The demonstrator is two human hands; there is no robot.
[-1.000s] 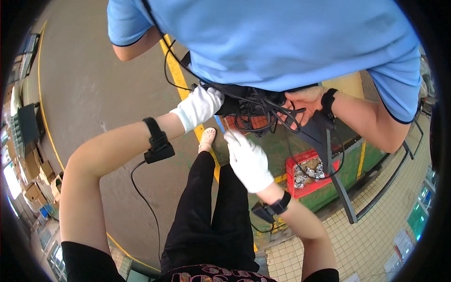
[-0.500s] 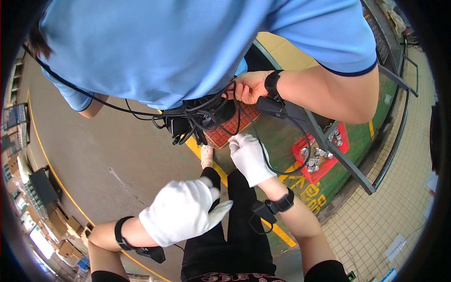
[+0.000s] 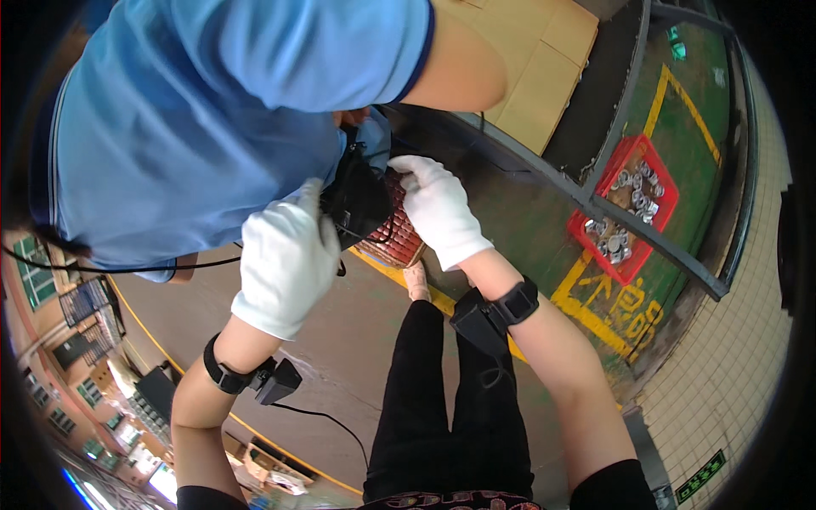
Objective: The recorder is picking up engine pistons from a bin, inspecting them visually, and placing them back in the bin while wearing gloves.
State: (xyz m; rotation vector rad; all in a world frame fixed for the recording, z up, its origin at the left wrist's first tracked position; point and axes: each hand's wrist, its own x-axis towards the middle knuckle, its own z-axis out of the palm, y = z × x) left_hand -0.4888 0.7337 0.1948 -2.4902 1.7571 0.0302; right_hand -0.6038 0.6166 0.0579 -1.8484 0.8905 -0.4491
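A person in a blue shirt (image 3: 195,153) stands close in front of me, with a black pouch (image 3: 364,200) at the waist. My left hand (image 3: 287,259), in a white glove, holds the pouch's left side, its fingertips partly hidden there. My right hand (image 3: 440,208), gloved in white too, is on the pouch's other side. Its fingers are curled in, and whatever they hold cannot be made out. A thin black cable (image 3: 387,234) loops below the pouch. Each of my wrists wears a black strap with a small black box.
Behind the pouch is a red-brown woven seat (image 3: 399,242). To the right, a red crate (image 3: 625,259) of small metal parts stands on the green floor, beyond a grey metal frame (image 3: 654,238). Flat cardboard (image 3: 531,64) lies at the top. Boxes (image 3: 263,467) are at the lower left.
Both my hands have moved up to the pouch, the left one from lower down. The person has shifted left, and their hand has left the cables. The bundle of loops is no longer visible.
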